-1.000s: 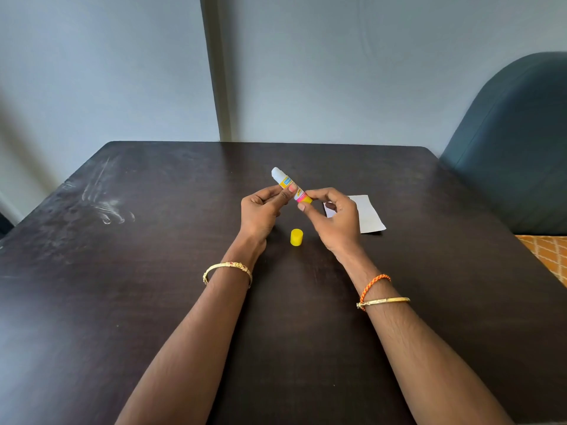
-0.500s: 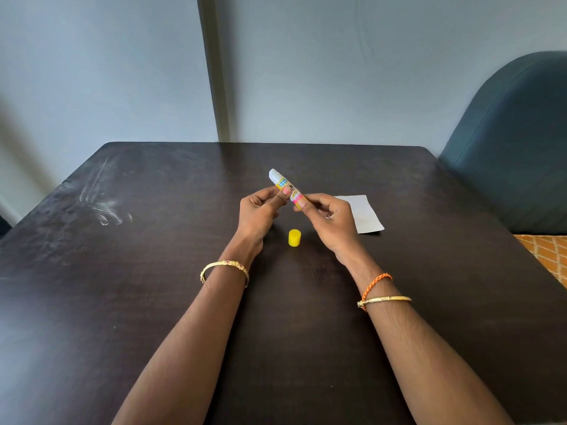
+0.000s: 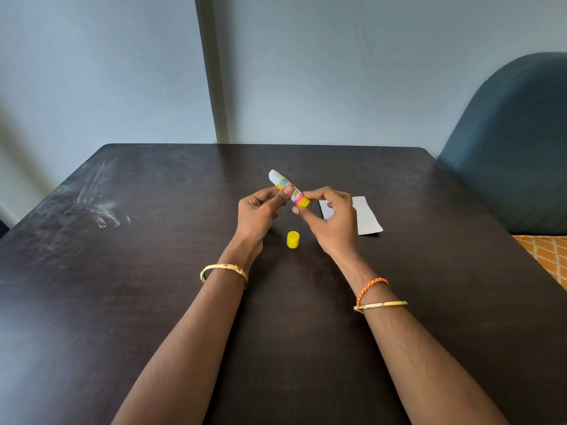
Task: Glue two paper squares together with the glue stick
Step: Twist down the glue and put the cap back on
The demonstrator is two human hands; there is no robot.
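Since the earlier frame the right hand (image 3: 333, 220) is seen loosened at the yellow base of the glue stick (image 3: 290, 188), which is pinched mid-barrel by the left hand (image 3: 260, 210) above the removed cap (image 3: 293, 239), glue exposed; extension is judged underway, application to the paper squares (image 3: 366, 216) beyond being required next.

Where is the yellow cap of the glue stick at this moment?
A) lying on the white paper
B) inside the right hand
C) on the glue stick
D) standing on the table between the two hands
D: the yellow cap stands alone on the dark table, below the glue stick.
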